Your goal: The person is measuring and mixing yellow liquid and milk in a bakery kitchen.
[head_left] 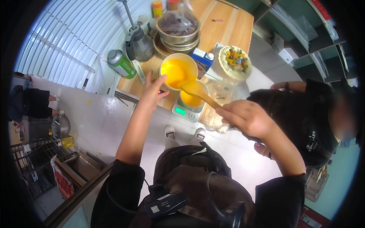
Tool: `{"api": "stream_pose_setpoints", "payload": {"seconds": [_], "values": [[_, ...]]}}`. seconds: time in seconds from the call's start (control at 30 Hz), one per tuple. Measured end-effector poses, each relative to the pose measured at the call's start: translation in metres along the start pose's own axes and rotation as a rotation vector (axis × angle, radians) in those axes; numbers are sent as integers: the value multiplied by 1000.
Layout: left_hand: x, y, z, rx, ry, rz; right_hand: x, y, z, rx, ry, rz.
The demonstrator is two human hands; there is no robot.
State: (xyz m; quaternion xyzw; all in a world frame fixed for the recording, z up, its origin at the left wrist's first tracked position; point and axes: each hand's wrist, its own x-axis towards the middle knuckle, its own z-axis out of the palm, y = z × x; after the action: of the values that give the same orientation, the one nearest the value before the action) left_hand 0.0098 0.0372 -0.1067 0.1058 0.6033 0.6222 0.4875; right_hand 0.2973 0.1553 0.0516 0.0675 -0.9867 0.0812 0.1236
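Observation:
My left hand [155, 88] is at the near left side of a white bowl [195, 67] of bright yellow liquid [175, 72], fingers around its side and one fingertip at the rim. Between my right hand's fingers [247, 117] is the handle of a wooden spatula [205, 98]. Its broad head lies over a smaller round container [194, 108], beside the bowl's rim. That container also holds yellow liquid and stands on a digital kitchen scale [185, 113] with a lit green display. The digits are too small to read.
Behind the bowl are stacked metal bowls [180, 40], a spray bottle [141, 43], a green canister [122, 64] and a blue carton [202, 60]. A fruit-topped cake [235, 62] and plastic bags [218, 95] are to the right. A person in black [292, 117] stands close at the right.

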Motion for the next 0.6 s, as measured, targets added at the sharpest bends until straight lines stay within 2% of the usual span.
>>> {"api": "stream_pose_setpoints", "payload": {"seconds": [0.43, 0.6], "values": [[10, -1, -7, -121, -59, -58, -9, 4, -31, -102, -64, -136], [16, -5, -17, -151, -94, -43, -14, 6, -40, -90, 10, -108]]}}
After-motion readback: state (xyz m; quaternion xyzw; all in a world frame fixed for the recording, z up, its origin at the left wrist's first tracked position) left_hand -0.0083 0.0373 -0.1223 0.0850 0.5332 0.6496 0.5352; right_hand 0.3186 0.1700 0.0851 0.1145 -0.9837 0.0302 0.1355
